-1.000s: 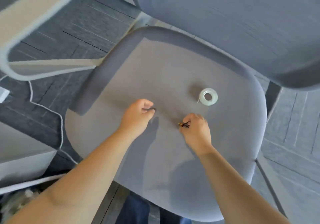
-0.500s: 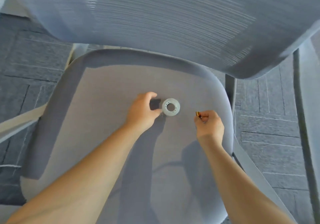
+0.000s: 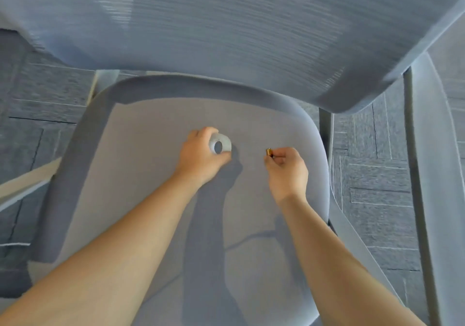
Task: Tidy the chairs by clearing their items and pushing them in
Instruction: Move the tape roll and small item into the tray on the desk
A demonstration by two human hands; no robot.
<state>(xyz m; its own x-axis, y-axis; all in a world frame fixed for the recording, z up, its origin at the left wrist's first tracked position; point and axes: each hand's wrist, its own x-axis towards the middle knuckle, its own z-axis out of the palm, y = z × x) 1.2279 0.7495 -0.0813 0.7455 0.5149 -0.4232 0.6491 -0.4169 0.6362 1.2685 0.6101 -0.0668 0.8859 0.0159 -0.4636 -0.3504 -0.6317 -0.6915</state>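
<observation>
A grey office chair fills the view, its seat (image 3: 151, 174) below me and its mesh backrest (image 3: 226, 28) across the top. My left hand (image 3: 201, 157) is closed around a clear roll of tape (image 3: 219, 145), tilted up off the seat near its middle. To the right, my right hand (image 3: 288, 169) pinches a small gold and black battery (image 3: 269, 152) between thumb and fingers, just above the seat.
Grey carpet tiles (image 3: 377, 174) lie on both sides of the chair. A grey armrest or frame bar (image 3: 427, 174) runs down the right edge. A pale desk edge (image 3: 22, 182) shows at the left.
My left hand has closed on the tape roll and tipped it up off the seat. My right hand still holds the battery. The view has shifted closer over the seat.
</observation>
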